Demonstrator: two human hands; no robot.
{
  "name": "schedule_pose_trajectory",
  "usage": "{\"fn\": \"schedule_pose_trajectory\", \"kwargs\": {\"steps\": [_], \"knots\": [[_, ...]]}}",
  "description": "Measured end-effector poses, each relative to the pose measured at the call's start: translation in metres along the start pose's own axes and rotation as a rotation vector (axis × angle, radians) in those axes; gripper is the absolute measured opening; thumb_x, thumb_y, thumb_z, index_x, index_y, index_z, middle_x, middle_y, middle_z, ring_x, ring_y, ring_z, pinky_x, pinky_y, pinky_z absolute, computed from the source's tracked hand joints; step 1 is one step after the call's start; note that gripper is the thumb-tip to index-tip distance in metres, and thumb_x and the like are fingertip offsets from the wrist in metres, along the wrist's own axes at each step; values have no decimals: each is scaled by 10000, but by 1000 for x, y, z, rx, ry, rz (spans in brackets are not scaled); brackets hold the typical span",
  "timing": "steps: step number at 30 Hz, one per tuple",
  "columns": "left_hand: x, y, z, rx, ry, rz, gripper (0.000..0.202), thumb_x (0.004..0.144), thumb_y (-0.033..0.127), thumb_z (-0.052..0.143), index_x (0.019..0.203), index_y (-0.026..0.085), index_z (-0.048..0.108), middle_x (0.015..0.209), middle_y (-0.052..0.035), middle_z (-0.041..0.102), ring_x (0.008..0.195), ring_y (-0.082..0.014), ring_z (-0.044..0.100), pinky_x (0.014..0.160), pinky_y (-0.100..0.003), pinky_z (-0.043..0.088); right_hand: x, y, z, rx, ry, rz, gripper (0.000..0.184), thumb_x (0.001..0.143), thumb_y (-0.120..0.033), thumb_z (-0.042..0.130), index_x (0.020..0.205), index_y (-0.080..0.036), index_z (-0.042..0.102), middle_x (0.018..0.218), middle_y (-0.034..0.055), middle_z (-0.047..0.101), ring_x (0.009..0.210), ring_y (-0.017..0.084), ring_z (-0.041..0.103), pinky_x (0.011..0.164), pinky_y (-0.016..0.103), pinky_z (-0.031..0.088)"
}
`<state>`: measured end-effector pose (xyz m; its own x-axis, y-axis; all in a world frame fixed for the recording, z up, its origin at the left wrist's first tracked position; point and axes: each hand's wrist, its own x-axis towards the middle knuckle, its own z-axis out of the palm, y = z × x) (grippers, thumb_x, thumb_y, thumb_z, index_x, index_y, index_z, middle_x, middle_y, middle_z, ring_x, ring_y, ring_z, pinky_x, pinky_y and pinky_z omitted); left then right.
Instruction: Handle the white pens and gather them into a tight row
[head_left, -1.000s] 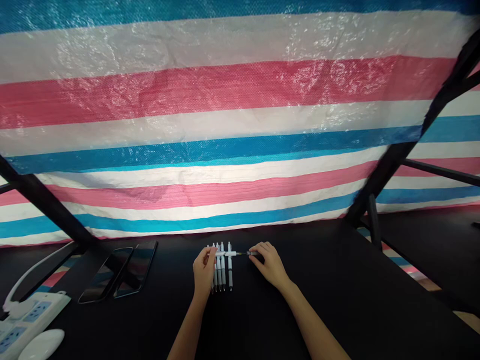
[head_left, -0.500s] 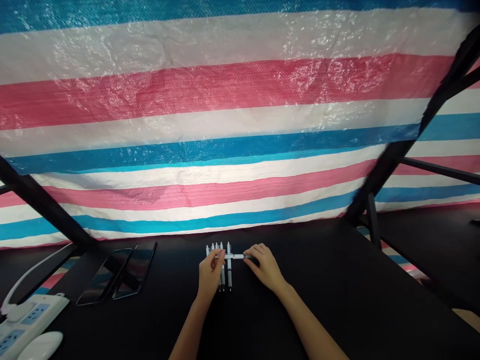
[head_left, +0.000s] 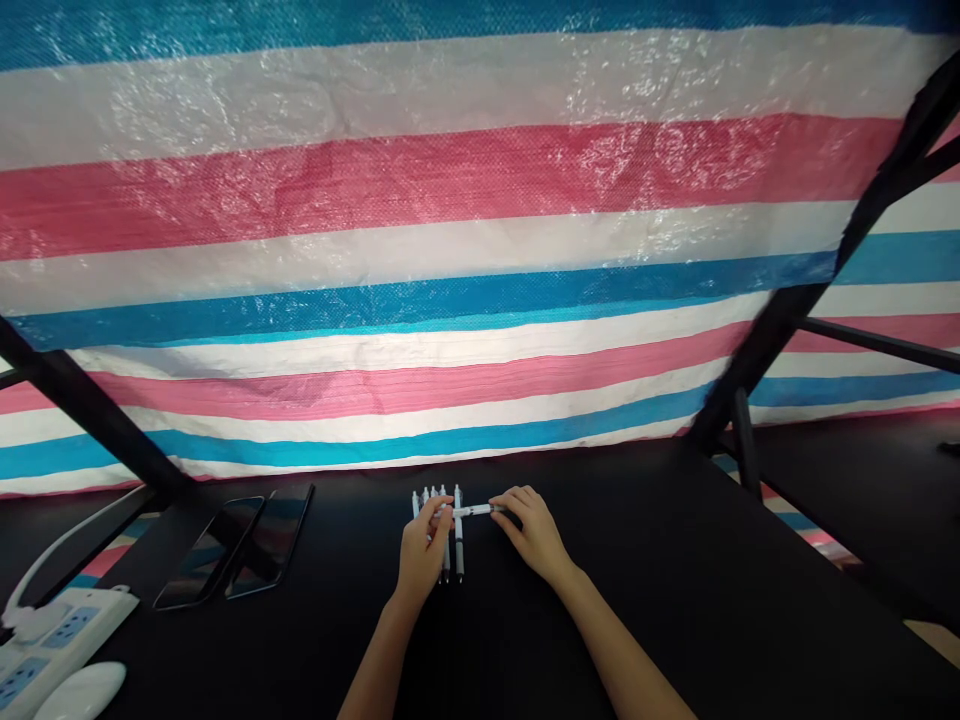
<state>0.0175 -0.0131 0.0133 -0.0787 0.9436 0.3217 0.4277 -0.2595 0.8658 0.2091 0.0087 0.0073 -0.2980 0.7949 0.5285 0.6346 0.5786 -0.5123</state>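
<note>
Both grips nearer on pen [head_left: 474,511]

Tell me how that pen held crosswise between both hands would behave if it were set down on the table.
The pen looks round and slim, so it would probably roll on the smooth black table. Resting across the row of pens, it may stay put. It seems rigid and light: left hand and right hand hold it by the fingers only.

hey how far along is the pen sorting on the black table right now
Done: a row of white pens lies side by side on the black table. In hand: one more pen is held crosswise above the row, left hand at one end, right hand at the other. Left: that pen is not yet in the row; no other loose pens show.
</note>
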Motion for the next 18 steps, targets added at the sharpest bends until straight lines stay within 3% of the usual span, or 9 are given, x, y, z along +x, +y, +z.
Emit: {"fn": "schedule_pose_trajectory", "kwargs": {"steps": [11,18], "knots": [[3,-5,2,63,21,87,250,814,333,474,960,185,613,799,-38,623,561,-115,532,484,-222,442,1,1,-1,3,22,5,170,915,-276,456,968,-227,609,879,47,620,841,200,549,743,337,441],[2,-6,2,77,7,116,233,838,321,448,945,200,616,906,-52,626,654,-134,567,552,-245,469,1,1,0,38,-37,63,254,939,-291,377,821,-215,589,794,37,596,774,187,541,700,315,436]]}}
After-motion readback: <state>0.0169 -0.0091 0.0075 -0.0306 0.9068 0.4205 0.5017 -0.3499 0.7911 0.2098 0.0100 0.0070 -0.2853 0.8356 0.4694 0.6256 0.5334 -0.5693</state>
